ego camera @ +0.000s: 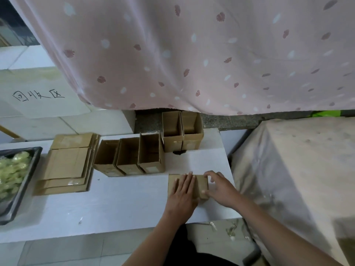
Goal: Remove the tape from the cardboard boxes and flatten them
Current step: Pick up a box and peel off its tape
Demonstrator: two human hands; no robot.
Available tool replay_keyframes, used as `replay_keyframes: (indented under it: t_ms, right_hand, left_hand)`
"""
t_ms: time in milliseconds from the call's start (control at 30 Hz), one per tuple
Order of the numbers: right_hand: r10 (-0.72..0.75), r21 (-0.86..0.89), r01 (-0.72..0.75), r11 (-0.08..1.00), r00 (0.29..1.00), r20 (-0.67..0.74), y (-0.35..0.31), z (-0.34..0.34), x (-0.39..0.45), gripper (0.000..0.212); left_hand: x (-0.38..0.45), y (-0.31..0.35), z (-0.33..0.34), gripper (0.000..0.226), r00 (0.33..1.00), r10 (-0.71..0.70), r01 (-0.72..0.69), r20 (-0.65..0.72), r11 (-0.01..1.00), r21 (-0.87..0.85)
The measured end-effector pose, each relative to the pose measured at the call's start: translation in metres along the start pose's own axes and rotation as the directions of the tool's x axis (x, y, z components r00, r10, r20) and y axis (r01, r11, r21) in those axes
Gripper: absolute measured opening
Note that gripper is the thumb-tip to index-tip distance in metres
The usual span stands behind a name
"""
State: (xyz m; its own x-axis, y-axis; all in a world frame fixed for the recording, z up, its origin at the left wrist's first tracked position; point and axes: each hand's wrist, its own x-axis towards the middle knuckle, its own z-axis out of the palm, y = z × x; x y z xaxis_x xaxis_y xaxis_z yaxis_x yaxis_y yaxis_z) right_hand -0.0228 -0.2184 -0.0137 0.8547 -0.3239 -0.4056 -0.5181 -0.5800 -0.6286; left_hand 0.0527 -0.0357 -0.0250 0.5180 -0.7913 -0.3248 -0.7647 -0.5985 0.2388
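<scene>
Flattened cardboard box (199,184) lies on the white worktop (119,200) at 5 o'clock. Left hand (183,191) presses it flat, fingers straight. Right hand (219,186) pinches its right edge. Five open boxes (151,152) at 12, flattened stack (67,164) at 9.

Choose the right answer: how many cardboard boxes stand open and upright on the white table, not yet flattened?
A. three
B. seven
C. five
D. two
C: three open boxes stand in a row near the flattened stack, and two more open boxes stand behind them at the far edge of the white table.
</scene>
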Motion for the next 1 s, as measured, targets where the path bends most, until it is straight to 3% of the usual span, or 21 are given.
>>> replay_keyframes:
  t_ms: [500, 800, 1000]
  right_hand:
    - [0.05, 0.121, -0.039, 0.992, 0.994, -0.094, -0.006, 0.019, 0.004, 0.029]
    - [-0.003, -0.083, 0.001, 0.997, 1.0, -0.023, -0.022, 0.006, 0.019, 0.019]
    - [-0.141, -0.188, 0.14, 0.972, 0.99, 0.006, -0.026, 0.002, 0.015, 0.023]
  left_hand:
    - [0.003, 0.009, 0.017, 0.073, 1.0, -0.023, 0.024, -0.015, 0.997, 0.075]
    - [0.001, 0.01, 0.017, 0.075, 0.997, -0.021, 0.027, -0.069, 0.996, 0.08]
    - [0.002, 0.009, 0.015, 0.072, 0.998, -0.026, 0.03, -0.052, 0.997, 0.074]
